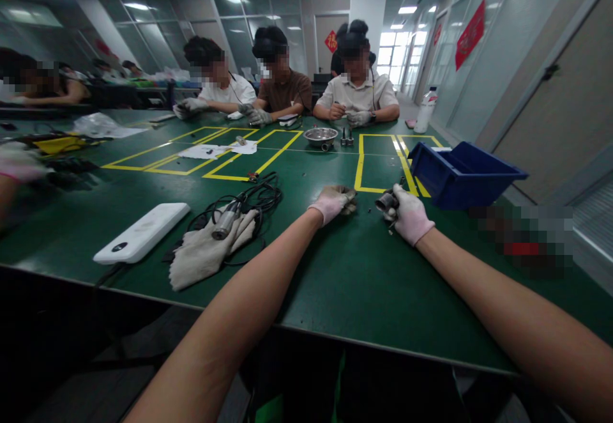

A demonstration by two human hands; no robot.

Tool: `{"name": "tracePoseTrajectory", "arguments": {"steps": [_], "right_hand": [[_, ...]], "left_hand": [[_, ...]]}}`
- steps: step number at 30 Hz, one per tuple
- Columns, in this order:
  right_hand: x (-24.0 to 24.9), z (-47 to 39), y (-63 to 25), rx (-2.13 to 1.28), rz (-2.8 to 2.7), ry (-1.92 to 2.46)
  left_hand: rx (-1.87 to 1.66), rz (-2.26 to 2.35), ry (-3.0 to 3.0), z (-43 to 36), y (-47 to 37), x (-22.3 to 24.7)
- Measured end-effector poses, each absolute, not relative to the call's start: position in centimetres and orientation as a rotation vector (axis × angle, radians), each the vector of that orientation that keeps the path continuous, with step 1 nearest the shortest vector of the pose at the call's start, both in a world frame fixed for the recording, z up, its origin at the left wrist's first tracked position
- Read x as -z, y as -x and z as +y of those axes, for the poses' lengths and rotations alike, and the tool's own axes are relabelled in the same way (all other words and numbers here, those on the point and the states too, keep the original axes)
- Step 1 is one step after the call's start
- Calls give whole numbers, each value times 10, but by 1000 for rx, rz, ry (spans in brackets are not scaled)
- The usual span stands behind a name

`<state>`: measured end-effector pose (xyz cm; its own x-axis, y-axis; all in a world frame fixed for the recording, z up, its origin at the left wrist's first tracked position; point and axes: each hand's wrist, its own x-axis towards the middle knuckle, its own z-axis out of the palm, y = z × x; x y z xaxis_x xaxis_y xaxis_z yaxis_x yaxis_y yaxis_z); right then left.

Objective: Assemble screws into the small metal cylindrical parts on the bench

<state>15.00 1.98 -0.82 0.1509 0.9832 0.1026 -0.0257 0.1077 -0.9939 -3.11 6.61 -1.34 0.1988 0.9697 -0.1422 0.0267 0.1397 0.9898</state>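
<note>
My right hand (pixel 408 214), in a pale glove with a pink cuff, is closed round a dark metal cylindrical part (pixel 385 201) whose open end faces left. Small bits lie on the green table (pixel 330 282) close to that hand. To its left, my left hand (pixel 335 204) is held just over the table in a similar glove. Its fingers are curled together, and whatever may be between them is too small to make out. A gap separates the two hands.
A blue bin (pixel 467 177) stands beyond my right hand. At left are a white power bank (pixel 142 232), a cloth glove (pixel 205 253), a metal tool (pixel 226 222) and black cables. A steel bowl (pixel 320 136) and a bottle (pixel 425 111) stand farther back, near seated people.
</note>
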Motion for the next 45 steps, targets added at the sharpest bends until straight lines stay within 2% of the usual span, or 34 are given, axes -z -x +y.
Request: {"name": "tracePoseTrajectory", "arguments": {"steps": [5,11,18,23,26,32,34,39,45], "right_hand": [[3,17,-154,-1222,-1028,1053],[0,13,-151,-1437,-800,908],[-9,18,-152,-1587,-371,713],[-12,19,-155,-1606,-409,726],[-8,20,-152,-1415,-591,940],[7,18,-149,-320,-1390,1300],[11,20,-150,-61,-1598,1351],[20,35,-157,137,-1871,1537],[18,44,-170,170,-1774,1673]], "left_hand": [[-911,1149,-1564,54,27,13],[-1045,1145,-1897,50,22,22],[-1037,1100,-1874,47,20,19],[-1002,1074,-1975,49,23,20],[-970,1084,-2184,51,25,22],[-917,1059,-2309,52,27,18],[-894,1057,-2297,52,27,18],[-858,1084,-2282,54,28,19],[-867,1162,-2249,56,32,16]]}}
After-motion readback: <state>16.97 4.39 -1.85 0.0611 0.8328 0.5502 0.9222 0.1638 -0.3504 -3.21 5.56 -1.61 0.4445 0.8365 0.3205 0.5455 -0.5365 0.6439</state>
